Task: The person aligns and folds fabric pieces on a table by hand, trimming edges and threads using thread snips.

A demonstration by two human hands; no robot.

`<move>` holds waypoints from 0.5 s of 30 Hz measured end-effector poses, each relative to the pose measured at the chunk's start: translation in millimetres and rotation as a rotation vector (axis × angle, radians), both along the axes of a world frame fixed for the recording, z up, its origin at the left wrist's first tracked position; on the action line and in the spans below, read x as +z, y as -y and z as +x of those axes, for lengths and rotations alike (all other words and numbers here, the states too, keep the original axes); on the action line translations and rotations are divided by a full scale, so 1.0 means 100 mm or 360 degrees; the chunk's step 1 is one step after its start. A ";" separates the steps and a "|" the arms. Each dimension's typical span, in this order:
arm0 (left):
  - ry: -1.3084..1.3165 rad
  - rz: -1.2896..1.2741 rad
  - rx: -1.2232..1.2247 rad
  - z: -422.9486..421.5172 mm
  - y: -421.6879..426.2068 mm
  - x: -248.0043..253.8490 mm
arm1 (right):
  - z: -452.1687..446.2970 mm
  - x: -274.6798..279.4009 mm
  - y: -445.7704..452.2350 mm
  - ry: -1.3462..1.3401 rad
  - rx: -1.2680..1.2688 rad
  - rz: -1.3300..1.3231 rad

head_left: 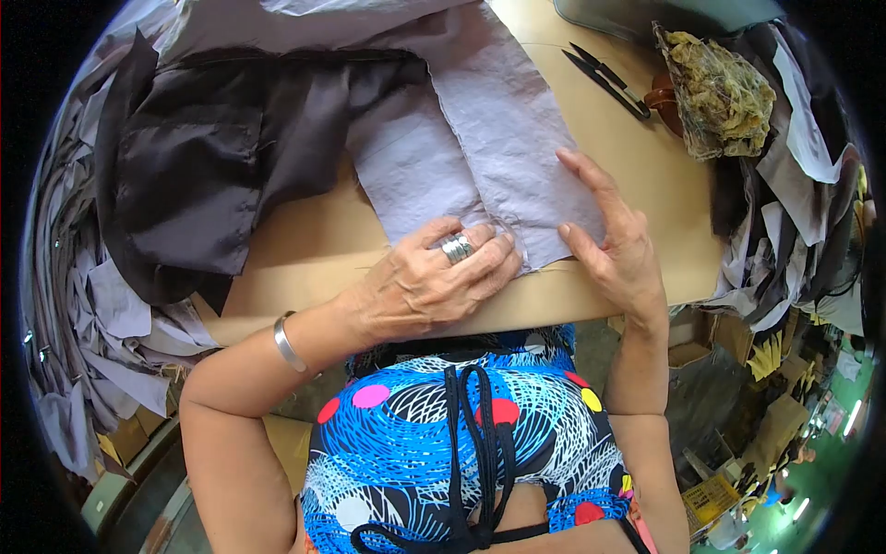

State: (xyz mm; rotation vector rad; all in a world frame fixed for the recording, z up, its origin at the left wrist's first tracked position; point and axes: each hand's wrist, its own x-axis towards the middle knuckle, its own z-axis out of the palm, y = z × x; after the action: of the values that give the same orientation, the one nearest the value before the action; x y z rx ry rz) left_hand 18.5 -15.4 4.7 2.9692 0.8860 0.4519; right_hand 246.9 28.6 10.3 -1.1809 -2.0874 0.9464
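though wide-fingered, right hand (620, 247) on cloth (517, 129)

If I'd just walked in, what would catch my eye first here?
Probably the bold blue patterned top at the bottom centre. Just above, the left hand, wearing a wide silver ring, rests on pale lavender cloth, with the right hand at its edge. A crumpled yellowish bundle stands out at upper right.

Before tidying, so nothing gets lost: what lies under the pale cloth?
At its right edge, the pale cloth lies on the table. Anything farther in is covered; the left hand rests on top.
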 end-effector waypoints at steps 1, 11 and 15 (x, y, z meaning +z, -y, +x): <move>-0.0002 0.0002 0.0025 0.02 0.02 0.00 | 0.00 0.00 0.00 0.0015 0.0003 0.0012; 0.0153 -0.0163 0.0088 -0.01 0.02 0.03 | 0.01 0.05 -0.09 0.0155 0.0044 0.0079; 0.0128 -0.0120 0.0058 -0.07 -0.04 0.03 | -0.13 0.05 -0.16 0.0125 -0.0158 0.0000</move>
State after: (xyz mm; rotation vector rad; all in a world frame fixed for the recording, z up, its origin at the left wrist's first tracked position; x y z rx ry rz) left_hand 11.9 -11.5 8.1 2.8495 0.9291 0.5226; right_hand 233.8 44.8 15.8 -1.3286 -2.0683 0.8674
